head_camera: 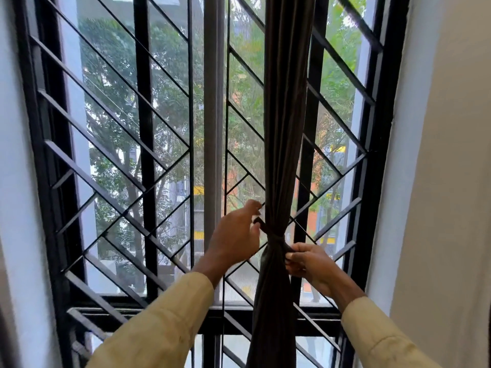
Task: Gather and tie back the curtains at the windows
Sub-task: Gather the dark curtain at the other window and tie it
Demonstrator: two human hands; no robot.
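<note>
The dark curtain (284,128) is hanging in front of the window, a little right of the middle. It is bunched into one long, thin bundle. Its long side is running straight up and down, from the top of the view to the bottom. A dark tie (275,239) is going around the bundle low down, squeezing it in like a belt. The left hand (235,235) is pinching one end of the tie, and that end is pointing up and to the left. The right hand (310,264) is pinching the other end, just beside the bundle, and that end is pointing right and a bit down. Both arms are wearing tan sleeves (164,322). Behind the curtain, black window bars (143,128) are crossing in slanted lines. Green trees (111,107) are showing outside. A pale wall (451,155) is standing on the right.
</note>
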